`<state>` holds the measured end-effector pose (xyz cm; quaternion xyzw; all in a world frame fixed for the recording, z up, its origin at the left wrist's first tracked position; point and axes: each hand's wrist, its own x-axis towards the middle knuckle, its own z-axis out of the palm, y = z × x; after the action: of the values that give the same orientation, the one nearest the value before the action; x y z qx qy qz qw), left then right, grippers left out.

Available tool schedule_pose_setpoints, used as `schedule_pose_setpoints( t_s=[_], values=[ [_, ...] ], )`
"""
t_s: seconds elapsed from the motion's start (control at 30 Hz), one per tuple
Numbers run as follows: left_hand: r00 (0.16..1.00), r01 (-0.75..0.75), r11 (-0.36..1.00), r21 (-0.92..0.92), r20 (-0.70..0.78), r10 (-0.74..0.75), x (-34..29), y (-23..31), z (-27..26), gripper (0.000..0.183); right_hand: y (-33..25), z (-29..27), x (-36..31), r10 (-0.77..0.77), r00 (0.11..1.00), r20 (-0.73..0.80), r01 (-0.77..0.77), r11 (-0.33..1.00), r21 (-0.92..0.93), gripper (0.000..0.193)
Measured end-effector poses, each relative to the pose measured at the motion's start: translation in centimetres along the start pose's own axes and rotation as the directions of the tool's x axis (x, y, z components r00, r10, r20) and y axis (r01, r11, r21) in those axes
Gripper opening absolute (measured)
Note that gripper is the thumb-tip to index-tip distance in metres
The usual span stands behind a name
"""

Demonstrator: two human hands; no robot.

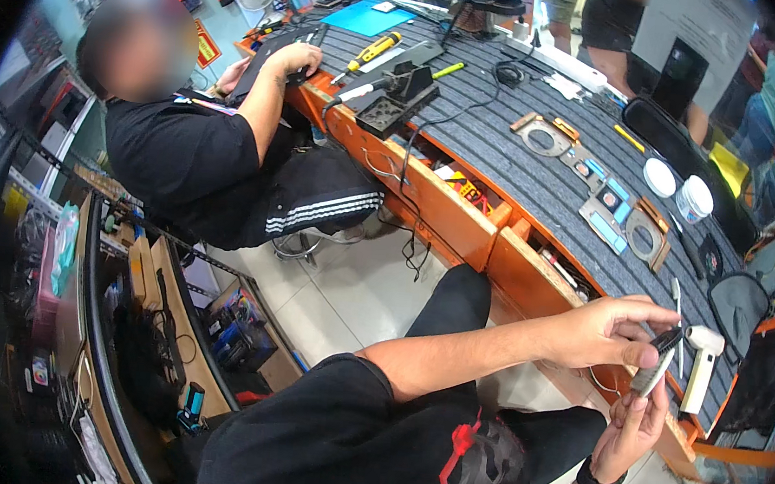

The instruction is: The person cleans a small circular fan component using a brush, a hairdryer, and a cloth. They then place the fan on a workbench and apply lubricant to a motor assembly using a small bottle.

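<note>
Head view: nearest is the person's right hand (632, 438), a black watch (595, 479) on its wrist, its thumb and fingers pinching the lower end of a small object (654, 370), black above and pale grey below, whose kind I cannot tell. The left hand (595, 332) grips the upper part of the same object, index finger reaching past it. That object is held up at the near edge of the ribbed grey tabletop (473, 124), toward the right corner.

Just beyond, by that corner, lie a white handheld tool (700, 379), a thin white stick (675, 293) and a dark mesh pouch (741, 304). Farther in, flat metal plates (608, 200) with blue pads stretch across the right half; a white lid (660, 178) and a white tub (696, 199) stand between them and the far edge.

Toward the left end, a black stand (396, 107) sits at the near edge, a yellow screwdriver (374, 51) near it. There a co-worker (182, 148) rests a hand on a dark flat item. Beyond lies a blue sheet (369, 16).
</note>
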<state>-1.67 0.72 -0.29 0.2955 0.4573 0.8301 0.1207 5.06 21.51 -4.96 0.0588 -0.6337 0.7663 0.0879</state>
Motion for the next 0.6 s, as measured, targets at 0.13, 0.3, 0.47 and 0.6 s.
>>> schedule_pose_setpoints(
  t_s=[0.13, 0.3, 0.47, 0.6],
  values=[
    [0.999, 0.034, 0.998, 0.052, 0.018, -0.035, -0.1, 0.3, -0.7, 0.067, 0.4, -0.6, 0.3, -0.034, 0.999, 0.036, 0.036, 0.997, -0.066, 0.044],
    [0.998, -0.061, 0.953, 0.296, 0.033, 0.054, -0.2, 2.5, -0.5, 0.073, 0.3, -0.4, -0.1, 0.036, 0.998, 0.045, -0.04, 0.996, 0.083, 0.037],
    [0.831, -0.514, 0.566, 0.645, 0.213, 0.513, -0.2, 0.7, -1.2, 0.075, -0.6, -0.6, 0.2, 0.111, 0.977, 0.182, -0.152, 0.96, 0.233, 0.038],
    [0.977, 0.208, 0.964, -0.168, -0.021, -0.214, -0.7, 0.2, -0.4, 0.07, -0.2, -2.8, 0.9, -0.058, 0.986, 0.154, 0.082, 0.984, -0.158, 0.036]
  ],
)
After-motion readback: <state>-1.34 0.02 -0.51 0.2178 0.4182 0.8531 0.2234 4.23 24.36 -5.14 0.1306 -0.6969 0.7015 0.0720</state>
